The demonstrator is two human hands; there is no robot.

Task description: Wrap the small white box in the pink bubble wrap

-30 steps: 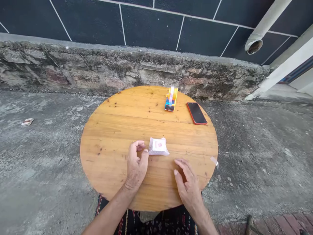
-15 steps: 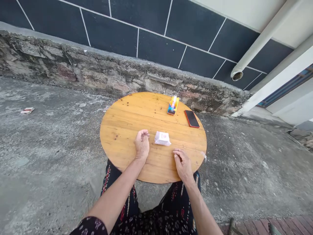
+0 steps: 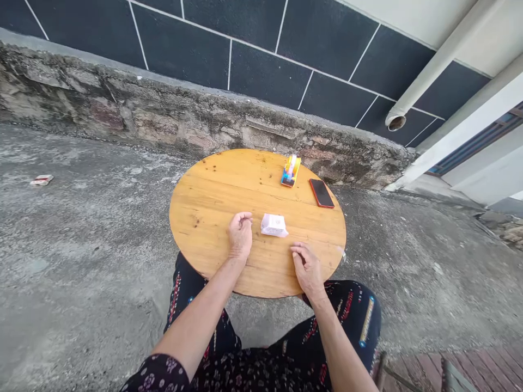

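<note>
On the round wooden table [image 3: 212, 190] lies a small white packet [image 3: 273, 225] in a pale pinkish wrapper, with faint print on top. My left hand [image 3: 241, 235] rests on its side just left of the packet, fingers loosely bent and nothing held. To the packet's lower right, my right hand [image 3: 307, 268] lies on the wood with its thumb and fingers curved and a gap between them. Neither hand touches the packet. Farther back stands a yellow and blue tape dispenser [image 3: 290, 171] with a roll of tape in it.
A phone [image 3: 322, 193] with a red edge lies near the table's right side. A clear strip of tape [image 3: 341, 252] hangs at the right rim. Behind the table runs a low stone wall base [image 3: 163, 120]. A crumpled pack [image 3: 42, 180] lies on the concrete.
My right knee has swung outward to the right, out from under the table. Both hands and the packet keep their places on the table; the view has shifted slightly.
</note>
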